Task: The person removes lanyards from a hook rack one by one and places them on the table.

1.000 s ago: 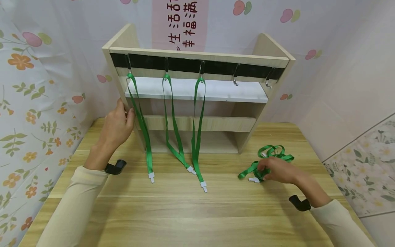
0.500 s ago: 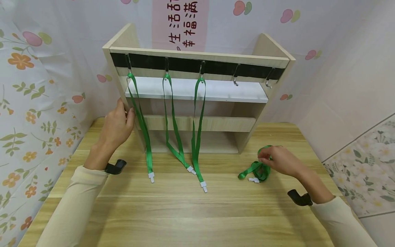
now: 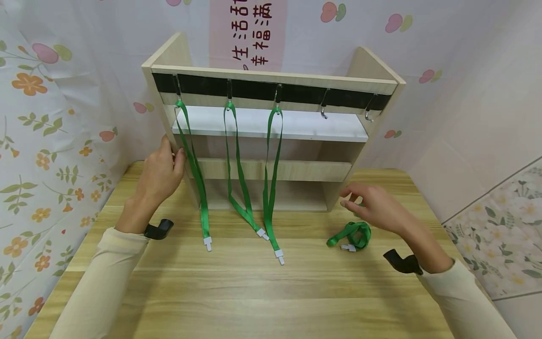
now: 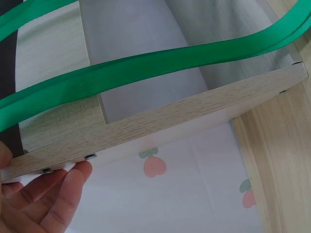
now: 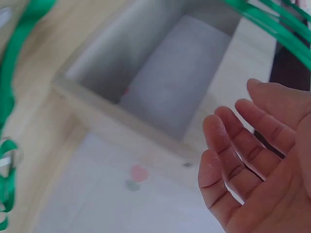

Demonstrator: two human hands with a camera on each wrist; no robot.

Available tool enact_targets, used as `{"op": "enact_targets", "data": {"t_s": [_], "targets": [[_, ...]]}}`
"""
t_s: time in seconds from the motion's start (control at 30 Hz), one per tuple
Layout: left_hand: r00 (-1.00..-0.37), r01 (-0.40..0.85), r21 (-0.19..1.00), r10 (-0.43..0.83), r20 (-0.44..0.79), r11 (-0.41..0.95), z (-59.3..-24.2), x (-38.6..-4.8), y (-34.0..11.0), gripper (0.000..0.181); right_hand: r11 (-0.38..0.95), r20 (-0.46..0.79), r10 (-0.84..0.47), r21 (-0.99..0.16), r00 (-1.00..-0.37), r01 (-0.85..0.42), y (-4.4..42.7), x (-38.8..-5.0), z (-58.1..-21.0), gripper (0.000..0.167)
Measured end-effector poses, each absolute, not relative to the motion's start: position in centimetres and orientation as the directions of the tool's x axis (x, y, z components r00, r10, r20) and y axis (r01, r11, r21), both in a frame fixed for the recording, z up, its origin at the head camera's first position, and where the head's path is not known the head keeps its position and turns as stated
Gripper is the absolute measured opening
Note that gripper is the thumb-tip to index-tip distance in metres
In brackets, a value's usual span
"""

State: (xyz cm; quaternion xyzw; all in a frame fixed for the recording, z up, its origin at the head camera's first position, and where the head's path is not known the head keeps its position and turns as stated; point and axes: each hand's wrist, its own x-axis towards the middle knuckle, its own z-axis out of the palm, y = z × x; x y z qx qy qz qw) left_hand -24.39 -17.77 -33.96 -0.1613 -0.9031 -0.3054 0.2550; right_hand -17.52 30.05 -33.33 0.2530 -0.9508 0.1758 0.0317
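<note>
Three green lanyards point(image 3: 268, 207) hang centre-left; two bare hooks point(image 3: 323, 102), upper right, and a coiled lanyard point(image 3: 352, 229), lower right, seem to remain. Our left hand point(image 3: 163, 169) grips the shelf unit point(image 3: 313, 172); our right hand point(image 3: 378, 209) curves empty, fingers apart.

Three flat green lanyards point(image 3: 273, 183) with white clips point(image 3: 279, 254) hang from hooks point(image 3: 323, 110) on the pale wooden rack point(image 3: 305, 170) whose side my left hand point(image 3: 160, 173) grips; another lanyard point(image 3: 350, 229) lies coiled near my right hand point(image 3: 374, 205).
</note>
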Motion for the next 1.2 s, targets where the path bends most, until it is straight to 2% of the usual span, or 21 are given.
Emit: {"op": "enact_targets", "data": {"t_s": [0.3,0.57,0.93,1.2], "targets": [[-0.826,0.438,0.480,0.130,0.548,0.760,-34.0,-24.4,-17.7,0.030,0.791,0.286,-0.469,-0.286,-0.836,-0.542,25.8,-18.1,-30.3,0.027],[-0.820,0.442,0.475,0.128,0.559,0.761,-34.0,-24.5,-17.8,0.029,0.784,0.430,-0.453,-0.224,-0.781,-0.579,21.7,-18.8,-28.0,0.031],[-0.826,0.434,0.484,0.121,0.550,0.760,-34.0,-24.4,-17.9,0.031,0.765,0.514,-0.448,-0.203,-0.732,-0.611,16.2,-20.4,-25.9,0.049],[-0.822,0.442,0.476,0.131,0.554,0.760,-34.0,-24.4,-17.8,0.033,0.822,0.582,-0.402,-0.110,-0.707,-0.558,13.4,-21.1,-26.2,0.041]]}}
